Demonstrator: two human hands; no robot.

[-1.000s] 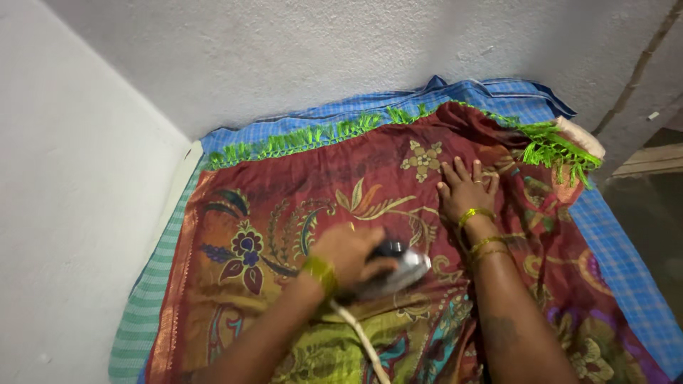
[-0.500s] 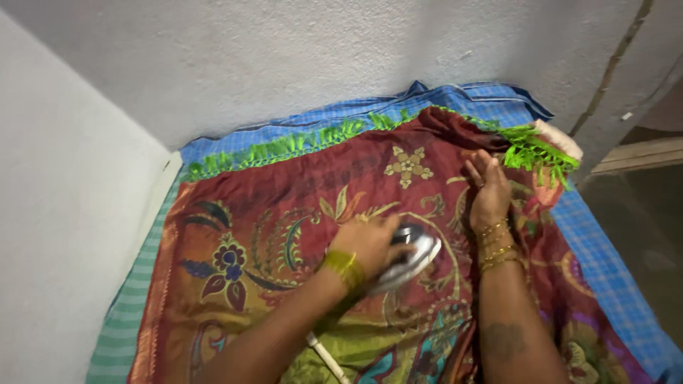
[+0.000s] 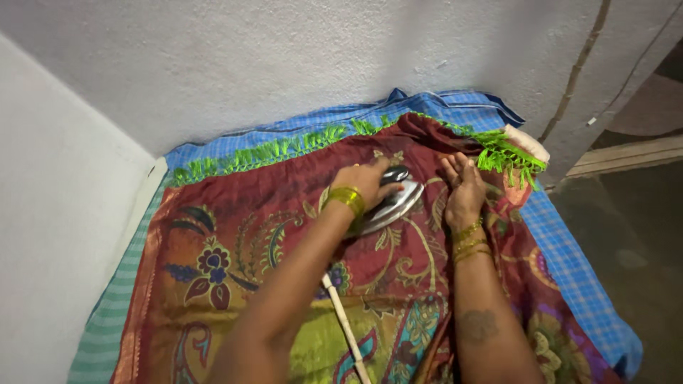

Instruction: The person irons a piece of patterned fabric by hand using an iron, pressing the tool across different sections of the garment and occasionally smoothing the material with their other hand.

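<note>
Up against the white wall, I see my left hand [image 3: 366,181] wrapped tight around the handle of a shiny steel clothes iron [image 3: 388,203], grip closed on it. Iron sits flat on the dark red patterned silk cloth [image 3: 284,242], near its green fringed edge [image 3: 277,151]. Vs. a sec ago, the iron has slid fwd, away from me and toward that fringe, so the pass is reaching the far border of the cloth; I judge the mid section is prob. pressed already. My right hand [image 3: 464,188] lies just beside the iron, fingers spread, palm down, pinning the fabric taut, holding nothing. It has also crept up w/ the iron. White cord [image 3: 345,327] trails back from the iron across the cloth between my forearms. Under it all, a blue checked sheet [image 3: 569,263] on the floor; gold bangles on both wrists.
</note>
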